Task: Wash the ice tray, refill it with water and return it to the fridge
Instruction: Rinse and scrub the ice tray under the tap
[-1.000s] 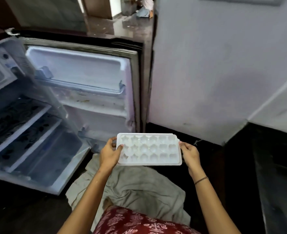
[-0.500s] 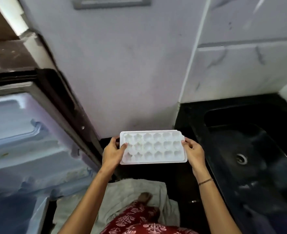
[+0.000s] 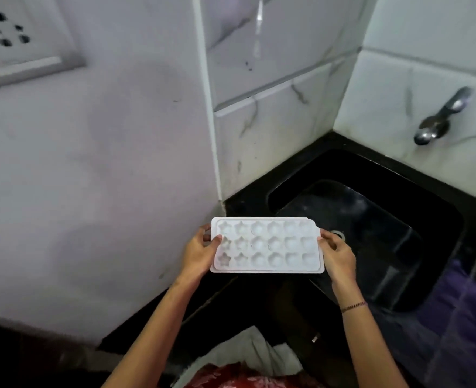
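blurring smears the sink [image 3: 385, 208] at its near-right corner; its drain [image 3: 340, 234] is half hidden behind the right hand [image 3: 339, 257]. tray [image 3: 267, 245] held flat, cavities up, above the sink's left rim; contents unclear. left hand [image 3: 200, 253] and right hand each pinch a short end, thumbs on top, fingers underneath mostly unseen.

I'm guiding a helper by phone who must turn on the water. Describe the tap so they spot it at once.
Find the black sink in the corner of the white tiled walls. On the right-hand wall above it juts the tap, the only shiny metal piece on those pale tiles.
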Demonstrator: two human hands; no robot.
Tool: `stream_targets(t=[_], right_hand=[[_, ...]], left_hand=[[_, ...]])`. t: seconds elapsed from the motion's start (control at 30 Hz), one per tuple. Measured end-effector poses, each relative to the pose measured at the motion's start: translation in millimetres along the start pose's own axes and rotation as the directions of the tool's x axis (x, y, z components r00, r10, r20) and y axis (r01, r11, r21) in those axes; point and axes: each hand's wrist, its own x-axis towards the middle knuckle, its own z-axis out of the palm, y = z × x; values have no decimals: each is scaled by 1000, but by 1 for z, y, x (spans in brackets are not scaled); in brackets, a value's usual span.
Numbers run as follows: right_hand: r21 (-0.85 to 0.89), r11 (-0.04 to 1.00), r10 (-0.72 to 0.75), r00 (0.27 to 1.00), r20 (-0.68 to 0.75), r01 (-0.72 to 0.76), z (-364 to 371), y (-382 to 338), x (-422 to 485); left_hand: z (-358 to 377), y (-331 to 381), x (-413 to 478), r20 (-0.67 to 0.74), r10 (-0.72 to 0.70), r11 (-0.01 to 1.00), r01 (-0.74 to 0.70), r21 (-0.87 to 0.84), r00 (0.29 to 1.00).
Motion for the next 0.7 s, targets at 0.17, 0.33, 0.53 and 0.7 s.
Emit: stream_targets(t=[0.17,0.33,0.53,0.7], right_hand=[[63,998,28,988,-151,-19,-23,0,1],[133,991,50,971,-234,-19,-50,6,2],[225,973,95,976,-197,-49,-81,8,20],[325,945,118,960,-253,-30,-101,3,55]], left_hand=[[31,24,37,179,75,997,-79,13,981],[67,41,59,298,114,989,-136,56,948],[113,69,80,365,178,960,-243,139,914],[153,101,96,390,204,964,-253,78,898]])
